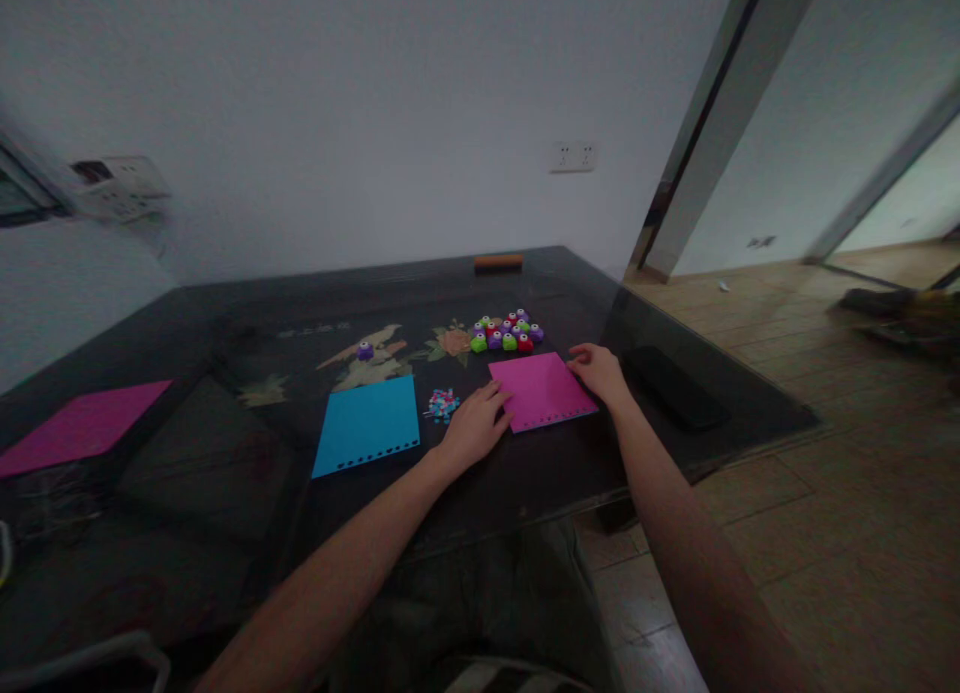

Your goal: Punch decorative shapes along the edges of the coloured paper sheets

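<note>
A square pink sheet of paper [541,388] with a row of holes along its near edge lies on the dark table, a thin blue edge showing under it. My left hand [474,420] rests at its left edge, open, fingers spread and tips on the paper. At the right edge is my right hand [598,368], its thumb touching the sheet and its bent fingers apart. A blue sheet of paper [369,425], also holed, lies left of my left hand. Between them sits a small pile of pink, white and blue bits [442,404].
Several coloured beads with eye-like dots [507,333] cluster behind the pink sheet; one purple bead [364,351] stands apart. A brown roll [498,262] lies at the back, a black flat object [675,386] at right, another pink sheet [86,425] far left.
</note>
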Available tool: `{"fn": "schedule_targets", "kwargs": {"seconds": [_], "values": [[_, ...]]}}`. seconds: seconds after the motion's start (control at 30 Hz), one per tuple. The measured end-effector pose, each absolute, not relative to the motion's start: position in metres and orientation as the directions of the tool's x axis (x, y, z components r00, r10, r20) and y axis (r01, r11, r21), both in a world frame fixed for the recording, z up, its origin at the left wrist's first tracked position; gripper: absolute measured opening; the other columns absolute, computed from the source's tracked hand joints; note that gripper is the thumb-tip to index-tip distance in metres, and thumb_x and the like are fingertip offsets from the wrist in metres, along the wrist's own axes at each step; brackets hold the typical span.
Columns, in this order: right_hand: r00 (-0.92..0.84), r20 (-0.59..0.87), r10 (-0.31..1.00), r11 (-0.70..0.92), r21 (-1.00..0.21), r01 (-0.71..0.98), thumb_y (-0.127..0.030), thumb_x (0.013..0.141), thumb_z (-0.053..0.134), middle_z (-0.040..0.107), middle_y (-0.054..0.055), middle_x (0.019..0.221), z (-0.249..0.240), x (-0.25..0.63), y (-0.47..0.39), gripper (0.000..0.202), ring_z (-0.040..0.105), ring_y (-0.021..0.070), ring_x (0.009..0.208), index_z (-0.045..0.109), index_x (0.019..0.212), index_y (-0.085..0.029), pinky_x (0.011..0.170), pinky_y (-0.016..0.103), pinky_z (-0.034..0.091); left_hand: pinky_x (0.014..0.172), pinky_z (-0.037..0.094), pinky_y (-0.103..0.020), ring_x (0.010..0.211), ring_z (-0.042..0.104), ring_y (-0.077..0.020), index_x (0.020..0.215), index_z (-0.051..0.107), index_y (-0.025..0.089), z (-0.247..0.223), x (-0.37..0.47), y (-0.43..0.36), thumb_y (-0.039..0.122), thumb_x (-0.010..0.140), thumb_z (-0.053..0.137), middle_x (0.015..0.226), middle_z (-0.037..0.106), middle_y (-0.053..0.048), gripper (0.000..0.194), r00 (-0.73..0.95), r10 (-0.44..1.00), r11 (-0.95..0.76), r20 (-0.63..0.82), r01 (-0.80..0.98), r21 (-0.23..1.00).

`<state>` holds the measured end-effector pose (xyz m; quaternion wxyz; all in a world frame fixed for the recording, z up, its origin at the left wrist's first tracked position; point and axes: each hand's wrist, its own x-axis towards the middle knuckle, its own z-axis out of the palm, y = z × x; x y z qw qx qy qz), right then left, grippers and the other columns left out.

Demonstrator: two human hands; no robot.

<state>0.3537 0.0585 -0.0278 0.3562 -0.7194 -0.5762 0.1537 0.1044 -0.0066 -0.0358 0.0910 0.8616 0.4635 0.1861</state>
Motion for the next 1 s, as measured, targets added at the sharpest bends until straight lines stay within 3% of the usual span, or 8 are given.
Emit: {"fn": "schedule_targets", "kwargs": {"seconds": [0.23,0.8,1.0], "values": [[0.241,0.104,0.965,-0.112,-0.666,0.737,-0.016,0.072,0.061,0.068,0.006,0.084,-0.0267,0.3533,0.0602,0.03,0.063,0.0144,0.07,0.064,0.102,-0.015,0.068,0.026,0.048,0.106,0.031,-0.035,0.123,0.044,-0.0222,0.124,0.051,0.018,-0.0361,0.1038,-0.0061,0.03,0.088,0.043,0.135,0.046,-0.011,0.039,0.512,0.82,-0.571,0.254,0.755,0.323],[0.228,0.105,0.968,-0.108,-0.646,0.756,-0.014,0.071,0.058,0.069,0.005,0.085,-0.0282,0.3548,0.0608,0.027,0.063,0.0149,0.073,0.066,0.096,-0.018,0.065,0.024,0.047,0.106,0.03,-0.036,0.123,0.044,-0.023,0.125,0.051,0.018,-0.0345,0.1047,-0.0069,0.031,0.088,0.043,0.137,0.044,-0.012,0.04,0.513,0.827,-0.563,0.232,0.756,0.334],[0.227,0.124,0.966,-0.098,-0.637,0.764,-0.014,0.072,0.058,0.07,0.005,0.085,-0.0286,0.3541,0.0602,0.026,0.063,0.0152,0.077,0.068,0.095,-0.019,0.071,0.025,0.047,0.104,0.034,-0.034,0.123,0.044,-0.0221,0.124,0.051,0.018,-0.0367,0.1038,-0.0058,0.03,0.088,0.043,0.135,0.045,-0.011,0.039,0.512,0.825,-0.565,0.241,0.757,0.328]]}}
